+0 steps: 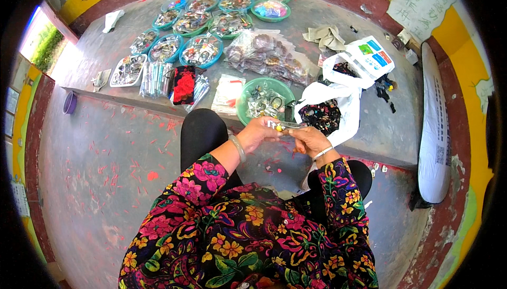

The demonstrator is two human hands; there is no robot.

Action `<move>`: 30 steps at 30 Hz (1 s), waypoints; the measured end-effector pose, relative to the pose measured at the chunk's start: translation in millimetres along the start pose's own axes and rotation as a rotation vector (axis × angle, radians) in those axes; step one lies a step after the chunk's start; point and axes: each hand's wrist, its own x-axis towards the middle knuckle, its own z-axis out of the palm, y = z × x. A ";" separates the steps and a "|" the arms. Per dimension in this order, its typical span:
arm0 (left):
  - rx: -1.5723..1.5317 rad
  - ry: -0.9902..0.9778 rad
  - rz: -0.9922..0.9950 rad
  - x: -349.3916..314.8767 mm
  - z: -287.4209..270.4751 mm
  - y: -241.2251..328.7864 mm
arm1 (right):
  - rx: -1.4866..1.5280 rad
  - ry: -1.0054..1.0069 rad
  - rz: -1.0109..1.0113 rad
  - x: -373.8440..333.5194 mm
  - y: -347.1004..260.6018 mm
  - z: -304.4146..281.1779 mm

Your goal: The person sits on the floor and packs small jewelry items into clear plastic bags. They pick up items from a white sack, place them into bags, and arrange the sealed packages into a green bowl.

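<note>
Between my two hands, above the platform's front edge, is a small clear plastic bag [290,125] with something yellow and white at its left end. My left hand [254,135] pinches that left end, thumb and fingers closed. The fingers of my right hand [311,140] are closed on the bag's other end. Just beyond them stands a round green basket [241,107] holding several small clear packets [262,102]. To its right, an open white plastic bag [349,114] holds a heap of small dark, multicoloured pieces [320,117].
Many round baskets of packets [202,50] crowd the raised platform [301,46]. Nearer lie a pile of clear bags [266,51], a white tray [128,71], a red and black pouch [184,85] and white packets [228,92]. A long wrapped board [433,130] leans at the right wall.
</note>
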 end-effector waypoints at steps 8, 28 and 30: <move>-0.178 -0.015 0.022 -0.4 0.9 1.4 | 0.090 0.080 -0.064 -1.9 -4.9 0.1; -0.151 -0.010 0.040 2.7 -0.7 -3.0 | -0.054 0.158 -0.231 -3.7 -11.9 3.4; -0.246 0.046 0.086 0.2 2.3 0.6 | -0.010 0.278 -0.441 0.4 -9.5 0.3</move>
